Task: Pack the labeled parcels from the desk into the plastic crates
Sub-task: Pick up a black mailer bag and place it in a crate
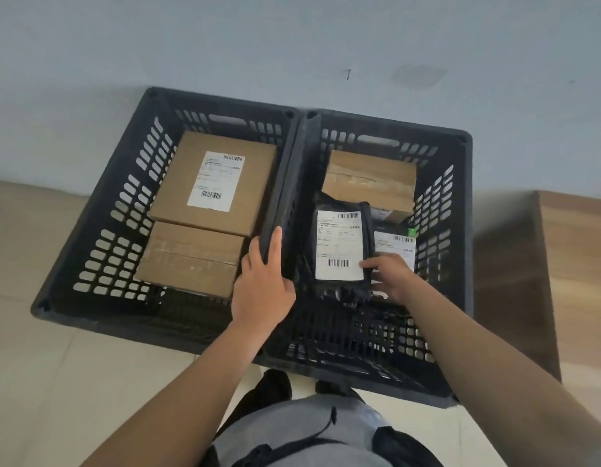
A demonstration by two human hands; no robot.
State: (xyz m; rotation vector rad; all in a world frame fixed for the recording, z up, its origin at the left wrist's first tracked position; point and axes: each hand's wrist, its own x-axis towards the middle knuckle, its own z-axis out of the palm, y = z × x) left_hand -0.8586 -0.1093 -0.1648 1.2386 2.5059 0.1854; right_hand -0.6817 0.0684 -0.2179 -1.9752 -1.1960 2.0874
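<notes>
Two black crates are sitting side by side: left hand (262,284) is gripping the right crate (457,230) rim, right hand (391,276) is grasping a labeled black mailer (339,244) inside it.

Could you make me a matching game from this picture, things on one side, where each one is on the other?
Things:
1. left hand
2. right hand
3. labeled cardboard box
4. black bag parcel

Places:
A. lying in the left crate
B. on the black bag parcel's lower right corner
C. gripping the rim between the crates
D. lying in the right crate

Pairs: 1-C, 2-B, 3-A, 4-D
</notes>
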